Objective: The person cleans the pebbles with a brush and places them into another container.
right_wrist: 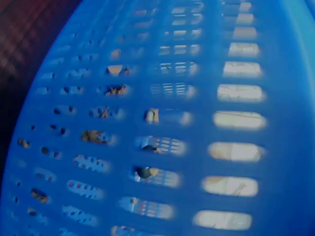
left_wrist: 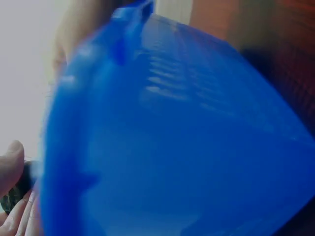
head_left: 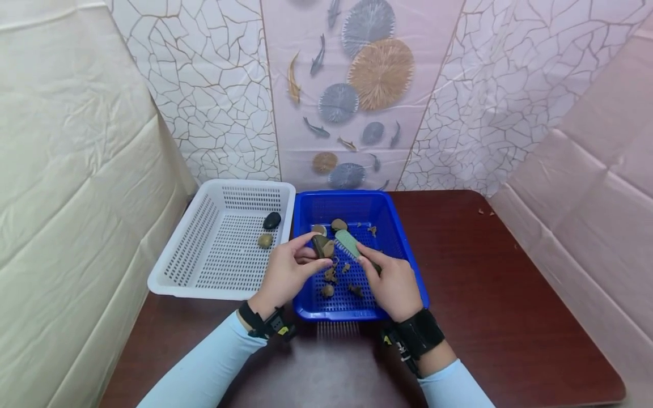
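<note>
My left hand [head_left: 287,271] pinches a dark stone [head_left: 319,246] partly coated in brown dirt, holding it above the blue basket [head_left: 347,195]. In my right hand [head_left: 395,286] is a green scrub brush [head_left: 348,242], its pale bristles against or very near the stone's dirty side; exact contact cannot be told. Inside the basket lie other dirt-covered stones [head_left: 339,225] and loose brown clumps [head_left: 355,290]. The left wrist view catches fingertips and the dark stone [left_wrist: 19,189] at its lower left. Only the basket's slotted wall [right_wrist: 192,132] fills the right wrist view, hiding the right hand.
A white basket [head_left: 158,283] stands left of the blue one, holding a black stone [head_left: 272,220] and a tan stone [head_left: 264,241]. Both sit on a dark red-brown table [head_left: 484,294]. Small brown crumbs lie at its far right. Cloth walls surround the back and sides.
</note>
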`<action>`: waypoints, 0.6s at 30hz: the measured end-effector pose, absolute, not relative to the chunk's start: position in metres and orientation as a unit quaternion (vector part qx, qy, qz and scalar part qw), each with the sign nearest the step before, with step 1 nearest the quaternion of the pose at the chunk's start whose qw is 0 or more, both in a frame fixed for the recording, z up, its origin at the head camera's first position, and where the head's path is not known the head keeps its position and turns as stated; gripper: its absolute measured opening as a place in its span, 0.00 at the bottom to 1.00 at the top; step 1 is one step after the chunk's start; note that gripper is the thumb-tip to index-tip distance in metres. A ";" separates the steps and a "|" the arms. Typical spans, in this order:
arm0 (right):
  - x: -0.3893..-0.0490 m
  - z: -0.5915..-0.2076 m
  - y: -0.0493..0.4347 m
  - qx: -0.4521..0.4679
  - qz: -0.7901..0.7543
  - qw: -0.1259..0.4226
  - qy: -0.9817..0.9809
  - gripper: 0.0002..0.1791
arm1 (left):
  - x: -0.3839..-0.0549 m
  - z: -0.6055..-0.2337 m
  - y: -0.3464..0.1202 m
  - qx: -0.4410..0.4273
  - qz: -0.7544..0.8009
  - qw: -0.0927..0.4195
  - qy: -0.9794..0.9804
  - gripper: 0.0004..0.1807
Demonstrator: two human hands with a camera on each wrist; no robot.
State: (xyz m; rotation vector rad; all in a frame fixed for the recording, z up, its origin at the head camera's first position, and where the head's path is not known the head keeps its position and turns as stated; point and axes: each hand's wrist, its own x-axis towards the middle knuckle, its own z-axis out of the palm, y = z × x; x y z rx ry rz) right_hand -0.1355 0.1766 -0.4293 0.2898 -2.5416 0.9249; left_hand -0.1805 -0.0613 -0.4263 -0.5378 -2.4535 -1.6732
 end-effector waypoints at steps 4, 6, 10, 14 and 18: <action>-0.134 -0.426 0.176 0.135 0.365 0.226 -0.893 0.21 | -0.183 -0.423 -0.062 -0.175 -0.544 0.075 -0.817 0.32; -0.134 -0.426 0.174 0.152 0.372 0.229 -0.887 0.21 | -0.183 -0.422 -0.062 -0.174 -0.545 0.077 -0.817 0.33; -0.136 -0.430 0.175 0.128 0.351 0.225 -0.900 0.21 | -0.182 -0.422 -0.062 -0.165 -0.555 0.067 -0.813 0.34; -0.133 -0.429 0.176 0.119 0.356 0.251 -0.892 0.21 | -0.181 -0.425 -0.062 -0.158 -0.552 0.063 -0.816 0.34; -0.132 -0.427 0.172 0.160 0.367 0.248 -0.882 0.22 | -0.182 -0.427 -0.062 -0.154 -0.572 0.056 -0.804 0.35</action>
